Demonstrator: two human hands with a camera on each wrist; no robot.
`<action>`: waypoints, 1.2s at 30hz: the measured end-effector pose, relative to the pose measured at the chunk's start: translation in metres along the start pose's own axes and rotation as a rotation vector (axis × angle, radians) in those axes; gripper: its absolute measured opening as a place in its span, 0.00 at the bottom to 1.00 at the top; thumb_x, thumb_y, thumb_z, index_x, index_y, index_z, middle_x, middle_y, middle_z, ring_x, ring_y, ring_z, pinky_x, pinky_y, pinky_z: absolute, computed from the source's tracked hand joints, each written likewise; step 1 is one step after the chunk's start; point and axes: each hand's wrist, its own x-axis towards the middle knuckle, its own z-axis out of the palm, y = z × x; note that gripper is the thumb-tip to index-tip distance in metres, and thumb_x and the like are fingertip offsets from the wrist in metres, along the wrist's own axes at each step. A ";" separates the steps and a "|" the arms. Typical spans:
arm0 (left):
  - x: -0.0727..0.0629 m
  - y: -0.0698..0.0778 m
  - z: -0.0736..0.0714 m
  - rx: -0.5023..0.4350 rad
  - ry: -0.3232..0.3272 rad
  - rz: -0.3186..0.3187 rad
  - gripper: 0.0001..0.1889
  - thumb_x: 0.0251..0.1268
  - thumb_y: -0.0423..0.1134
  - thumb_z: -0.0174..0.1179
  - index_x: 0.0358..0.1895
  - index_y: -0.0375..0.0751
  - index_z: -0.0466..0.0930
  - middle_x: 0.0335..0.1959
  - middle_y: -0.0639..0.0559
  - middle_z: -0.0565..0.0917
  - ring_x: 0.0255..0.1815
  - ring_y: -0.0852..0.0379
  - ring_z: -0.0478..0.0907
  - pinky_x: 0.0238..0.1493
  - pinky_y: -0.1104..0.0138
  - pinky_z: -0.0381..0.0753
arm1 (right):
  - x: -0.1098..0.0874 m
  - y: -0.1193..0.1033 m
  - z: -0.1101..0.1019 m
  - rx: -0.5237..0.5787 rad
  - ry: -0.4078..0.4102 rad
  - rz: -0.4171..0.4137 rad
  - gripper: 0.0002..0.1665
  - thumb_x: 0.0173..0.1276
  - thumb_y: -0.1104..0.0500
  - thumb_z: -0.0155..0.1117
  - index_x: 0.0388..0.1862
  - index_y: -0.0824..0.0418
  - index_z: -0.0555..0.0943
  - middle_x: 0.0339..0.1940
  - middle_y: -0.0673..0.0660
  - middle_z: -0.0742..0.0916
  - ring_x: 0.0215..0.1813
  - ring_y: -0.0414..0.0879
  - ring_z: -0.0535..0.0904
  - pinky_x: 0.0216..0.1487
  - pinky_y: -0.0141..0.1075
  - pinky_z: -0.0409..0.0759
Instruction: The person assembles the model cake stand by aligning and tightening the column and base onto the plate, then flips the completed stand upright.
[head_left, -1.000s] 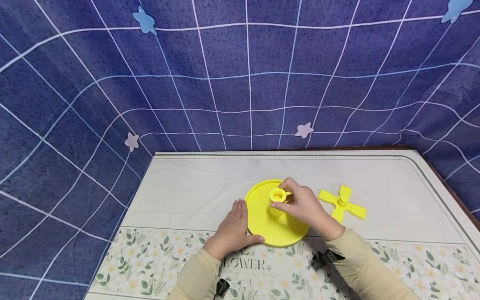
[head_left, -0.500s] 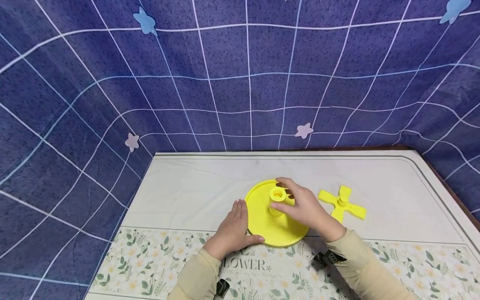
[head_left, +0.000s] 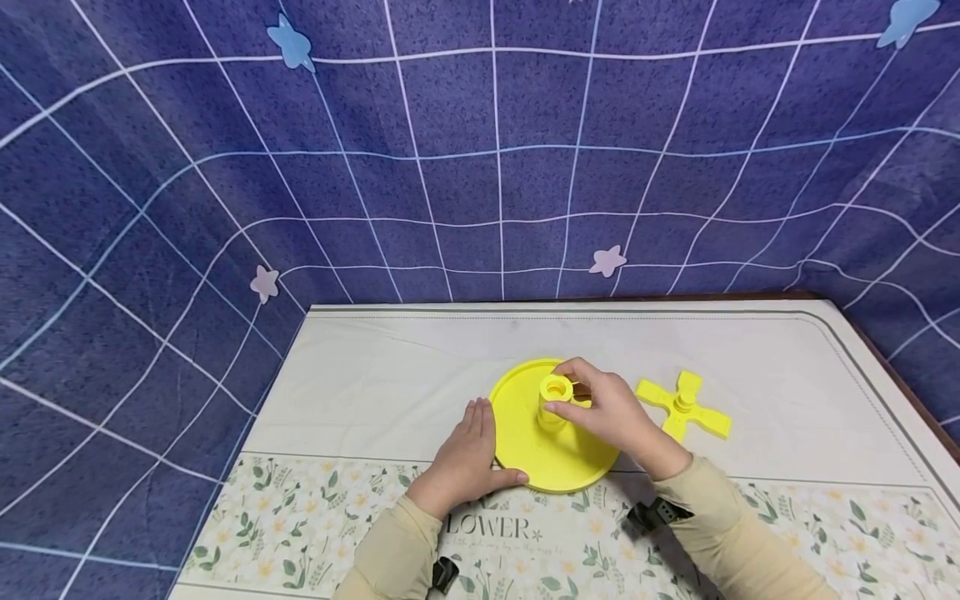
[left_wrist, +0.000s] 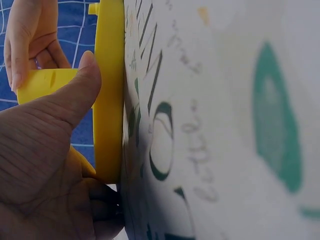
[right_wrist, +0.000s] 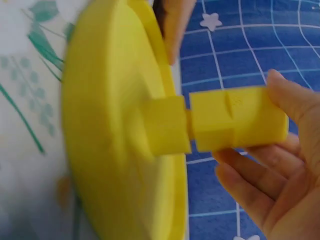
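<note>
A round yellow disc lies flat on the table mat, with a short hub rising from its middle. A yellow hollow cylinder stands on that hub, and my right hand grips its top between thumb and fingers. In the right wrist view a thin seam shows between the cylinder and the hub. My left hand lies flat beside the disc's left edge. Its fingers are straight and its thumb presses on the near rim.
A yellow cross-shaped piece with a small centre stub lies on the mat to the right of the disc. The mat's near strip is printed with flowers. A blue gridded cloth hangs behind and left of the table.
My right hand's fingers loosened and spread over the cylinder's top, then closed on it again. The left hand, the disc and the cross piece stayed where they were.
</note>
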 end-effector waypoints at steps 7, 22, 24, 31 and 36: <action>0.000 0.000 0.000 -0.014 0.002 -0.006 0.62 0.56 0.67 0.62 0.75 0.23 0.38 0.77 0.30 0.41 0.78 0.38 0.37 0.75 0.53 0.48 | -0.001 -0.002 0.008 -0.059 0.101 0.063 0.23 0.56 0.50 0.77 0.44 0.56 0.76 0.37 0.50 0.86 0.40 0.49 0.86 0.42 0.41 0.85; -0.001 -0.001 0.000 -0.020 -0.011 -0.004 0.62 0.57 0.67 0.62 0.75 0.23 0.37 0.77 0.31 0.40 0.78 0.39 0.36 0.76 0.53 0.46 | 0.001 0.001 -0.002 -0.003 -0.031 -0.093 0.33 0.65 0.58 0.68 0.67 0.64 0.72 0.64 0.61 0.79 0.59 0.57 0.77 0.56 0.49 0.79; -0.001 0.000 0.000 -0.019 -0.013 -0.006 0.62 0.57 0.67 0.62 0.75 0.23 0.37 0.77 0.30 0.40 0.78 0.39 0.36 0.76 0.53 0.46 | 0.001 0.003 -0.003 0.025 -0.068 -0.099 0.30 0.65 0.61 0.65 0.67 0.64 0.73 0.64 0.60 0.79 0.60 0.55 0.77 0.57 0.46 0.79; -0.001 0.000 -0.001 -0.019 -0.016 -0.012 0.62 0.56 0.67 0.62 0.75 0.24 0.37 0.77 0.31 0.40 0.78 0.39 0.36 0.76 0.53 0.47 | 0.000 0.006 -0.001 0.091 -0.049 -0.025 0.25 0.64 0.60 0.69 0.60 0.63 0.78 0.56 0.59 0.84 0.52 0.51 0.83 0.54 0.40 0.81; 0.000 0.000 -0.001 -0.026 -0.013 -0.016 0.62 0.56 0.68 0.61 0.75 0.24 0.38 0.77 0.31 0.40 0.78 0.39 0.36 0.76 0.52 0.47 | -0.001 0.005 0.005 0.083 0.016 0.006 0.21 0.61 0.56 0.74 0.51 0.57 0.78 0.45 0.51 0.86 0.46 0.45 0.84 0.50 0.36 0.82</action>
